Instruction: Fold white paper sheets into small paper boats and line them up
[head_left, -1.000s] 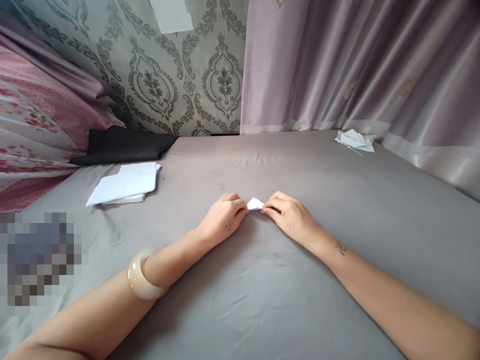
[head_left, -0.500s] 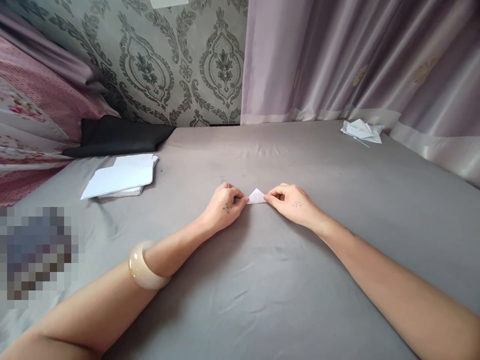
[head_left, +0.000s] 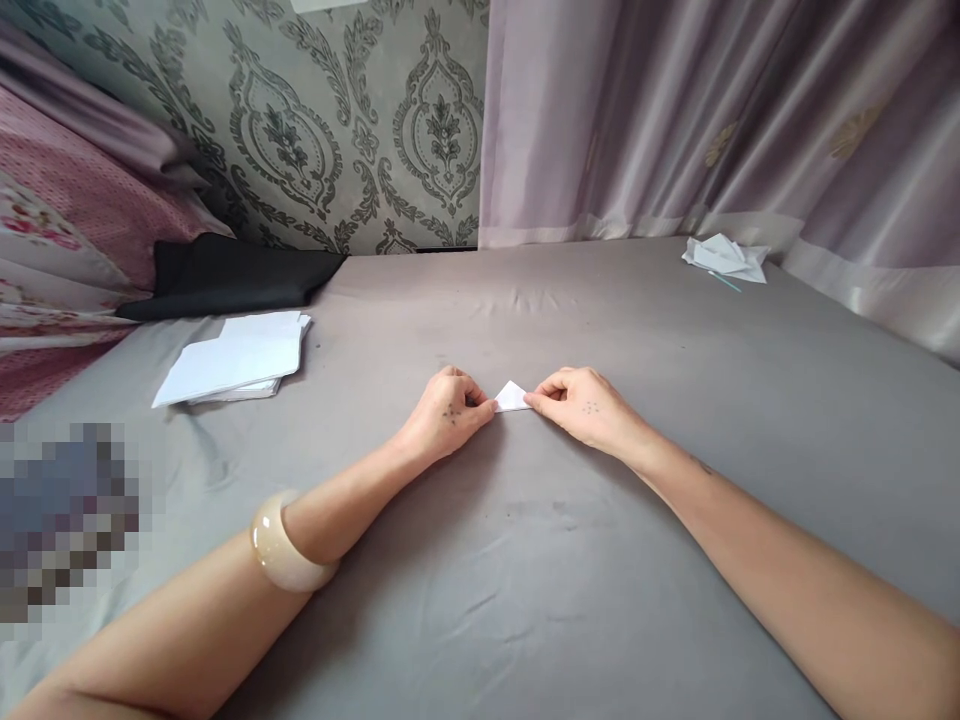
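Left hand (head_left: 448, 412) and right hand (head_left: 589, 408) each pinch one end of a small folded white paper (head_left: 511, 398), peak pointing away from the person. Paper at grey cloth (head_left: 525, 580); contact unclear. Stacked sheets (head_left: 236, 355) well apart.

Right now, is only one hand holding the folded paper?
No, the left hand and the right hand each pinch one end of the folded paper.

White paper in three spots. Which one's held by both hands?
The small folded triangle, pinched at its sides by the left hand and right hand. Neither hand touches the flat stack or the loose pile.
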